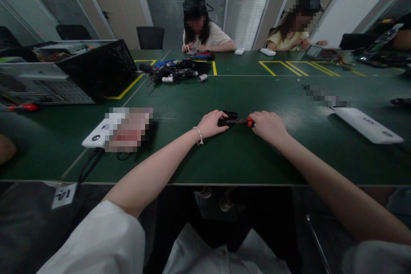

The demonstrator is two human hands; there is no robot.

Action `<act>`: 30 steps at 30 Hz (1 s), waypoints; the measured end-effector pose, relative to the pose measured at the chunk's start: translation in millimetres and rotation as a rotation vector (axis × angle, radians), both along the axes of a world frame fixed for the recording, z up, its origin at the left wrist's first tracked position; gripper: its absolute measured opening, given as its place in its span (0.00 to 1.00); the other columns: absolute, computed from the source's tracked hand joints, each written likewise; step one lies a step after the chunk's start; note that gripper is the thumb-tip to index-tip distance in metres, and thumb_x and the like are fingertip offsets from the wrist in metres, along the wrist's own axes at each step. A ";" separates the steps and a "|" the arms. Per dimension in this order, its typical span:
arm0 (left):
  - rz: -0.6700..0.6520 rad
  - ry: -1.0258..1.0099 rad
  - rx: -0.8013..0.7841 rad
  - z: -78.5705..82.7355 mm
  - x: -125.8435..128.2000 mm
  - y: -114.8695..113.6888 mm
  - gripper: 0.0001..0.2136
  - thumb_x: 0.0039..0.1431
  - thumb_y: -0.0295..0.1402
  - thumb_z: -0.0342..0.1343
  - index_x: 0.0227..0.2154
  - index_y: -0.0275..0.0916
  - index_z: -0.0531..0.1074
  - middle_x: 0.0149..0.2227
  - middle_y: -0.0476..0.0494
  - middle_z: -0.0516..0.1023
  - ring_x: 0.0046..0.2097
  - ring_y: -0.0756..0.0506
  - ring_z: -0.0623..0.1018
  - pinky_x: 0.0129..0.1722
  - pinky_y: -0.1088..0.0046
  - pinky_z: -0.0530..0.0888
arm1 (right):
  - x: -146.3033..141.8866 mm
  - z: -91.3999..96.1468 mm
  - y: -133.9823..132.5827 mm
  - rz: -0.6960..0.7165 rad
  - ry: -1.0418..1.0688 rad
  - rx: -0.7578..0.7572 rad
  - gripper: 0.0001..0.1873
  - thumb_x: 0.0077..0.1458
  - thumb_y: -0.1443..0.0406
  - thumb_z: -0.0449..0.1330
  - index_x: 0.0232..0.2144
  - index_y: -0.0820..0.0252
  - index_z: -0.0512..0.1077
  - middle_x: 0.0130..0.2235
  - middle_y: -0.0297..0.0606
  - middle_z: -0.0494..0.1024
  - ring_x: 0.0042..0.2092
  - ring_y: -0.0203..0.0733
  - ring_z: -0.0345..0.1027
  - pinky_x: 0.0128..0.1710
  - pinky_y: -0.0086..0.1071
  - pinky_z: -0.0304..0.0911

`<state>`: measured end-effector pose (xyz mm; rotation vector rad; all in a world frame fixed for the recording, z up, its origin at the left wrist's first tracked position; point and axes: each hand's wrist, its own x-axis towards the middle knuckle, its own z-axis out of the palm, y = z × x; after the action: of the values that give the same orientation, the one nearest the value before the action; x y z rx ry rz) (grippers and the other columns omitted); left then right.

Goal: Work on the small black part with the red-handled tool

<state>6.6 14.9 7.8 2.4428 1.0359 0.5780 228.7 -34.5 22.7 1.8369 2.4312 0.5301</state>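
Note:
In the head view my left hand (pixel 212 123) is closed on a small black part (pixel 230 115) just above the green table, and its exact kind is unclear. A silvery bracelet circles the left wrist. My right hand (pixel 268 125) is wrapped round the red and black handle (pixel 251 123) of a hand tool. The tool's metal end (pixel 238 121) points left and meets the black part. Most of the handle is hidden by the fingers, so I cannot tell a screwdriver from pliers.
An opened computer case (pixel 96 68) stands at the left. Behind my hands lies a heap of black cables and parts (pixel 180 68). White power banks flank me, one left (pixel 96 137), one right (pixel 369 126). Two people (pixel 205 30) sit across the green table (pixel 192 162).

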 end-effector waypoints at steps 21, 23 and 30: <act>0.008 0.014 0.002 1.5 -0.3 -1.2 0.13 0.53 0.35 0.59 0.42 0.38 0.70 0.42 0.43 0.73 0.45 0.43 0.73 0.44 0.64 0.71 | 0.8 -0.9 0.9 0.014 0.009 0.006 0.11 0.50 0.69 0.52 0.37 0.62 0.71 0.38 0.43 0.76 0.37 0.44 0.67 0.32 0.34 0.54; 0.013 0.018 -0.006 2.7 -0.4 -2.0 0.13 0.53 0.35 0.59 0.42 0.38 0.70 0.42 0.43 0.73 0.45 0.43 0.73 0.44 0.64 0.71 | 0.9 -0.5 0.5 0.010 0.010 0.006 0.11 0.50 0.69 0.52 0.37 0.62 0.71 0.38 0.43 0.77 0.37 0.44 0.67 0.32 0.34 0.54; 0.028 0.014 0.003 0.8 0.4 -0.7 0.13 0.52 0.35 0.60 0.40 0.37 0.70 0.42 0.42 0.73 0.45 0.43 0.73 0.44 0.64 0.71 | 1.4 0.2 0.5 0.000 0.012 -0.003 0.12 0.51 0.69 0.51 0.37 0.61 0.71 0.39 0.43 0.76 0.37 0.44 0.67 0.33 0.34 0.54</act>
<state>7.0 14.2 8.6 2.4416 1.0778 0.5720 230.0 -34.0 22.9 1.8439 2.4386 0.5168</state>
